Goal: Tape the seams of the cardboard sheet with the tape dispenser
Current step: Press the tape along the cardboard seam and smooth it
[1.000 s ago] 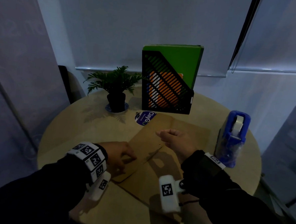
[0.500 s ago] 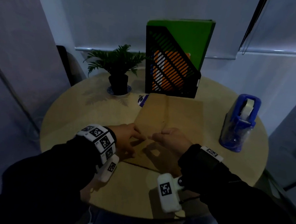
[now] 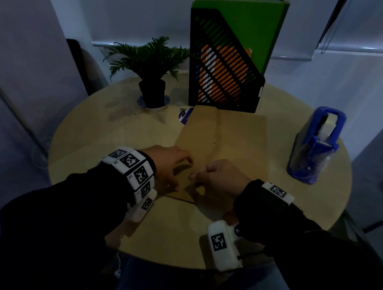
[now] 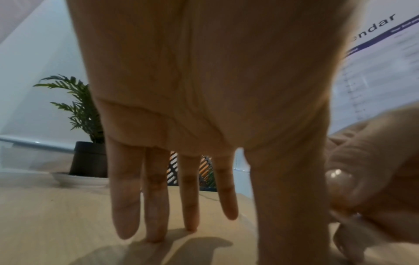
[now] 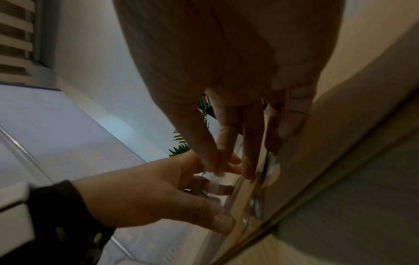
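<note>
Both hands low over near end of cardboard sheet, flat on round table. Left hand spread, straight fingers pressing down on sheet, thumb extended alongside. Right hand pinching short strip of clear tape between thumb and fingertips, just beside left hand's fingers, over central seam. Tape dispenser upright well off to right, untouched, apart from sheet.

Likely step: laying strip across seam near front edge.

Possible trouble:
- strip curling back and sticking to itself or to fingertips, given loose free end and tight pinch
- strip landing skewed or beside seam, since hands crowd and shade target
- sheet sliding or flaps lifting if left-hand pressure eases during smoothing
- wrinkles or bubbles if pressed down all at once rather than from one end

Differences between views:
- head view alone gives layout: dispenser, seam line, file holder and potted plant at far side; tape invisible there
- right wrist view alone reveals glossy strip in pinch and left thumb planted on sheet
- left wrist view alone confirms fingers straight and flat on cardboard
</note>
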Available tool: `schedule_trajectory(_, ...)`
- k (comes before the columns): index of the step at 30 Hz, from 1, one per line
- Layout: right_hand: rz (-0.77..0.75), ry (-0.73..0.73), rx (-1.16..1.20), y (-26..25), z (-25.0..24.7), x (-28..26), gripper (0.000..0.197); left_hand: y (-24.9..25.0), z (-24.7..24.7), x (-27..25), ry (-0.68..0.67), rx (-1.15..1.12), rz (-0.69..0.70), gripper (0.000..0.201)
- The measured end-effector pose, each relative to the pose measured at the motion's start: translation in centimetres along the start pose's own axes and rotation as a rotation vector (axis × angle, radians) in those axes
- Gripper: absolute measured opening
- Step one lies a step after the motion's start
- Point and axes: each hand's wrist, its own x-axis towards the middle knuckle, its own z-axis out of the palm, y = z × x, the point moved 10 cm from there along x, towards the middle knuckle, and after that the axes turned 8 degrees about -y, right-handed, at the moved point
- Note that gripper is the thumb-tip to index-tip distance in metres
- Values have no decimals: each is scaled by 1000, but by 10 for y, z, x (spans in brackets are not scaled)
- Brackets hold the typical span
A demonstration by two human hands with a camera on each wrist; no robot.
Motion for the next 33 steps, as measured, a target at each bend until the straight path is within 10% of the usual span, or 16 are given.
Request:
schedule_trajectory(12,26,15,-64,5,1,6,26,4,1,-12,16,-44,29,9)
schedule_trajectory(33,58,-3,-147,13,4,19,42,5,11,-9,-21,-111,101,9)
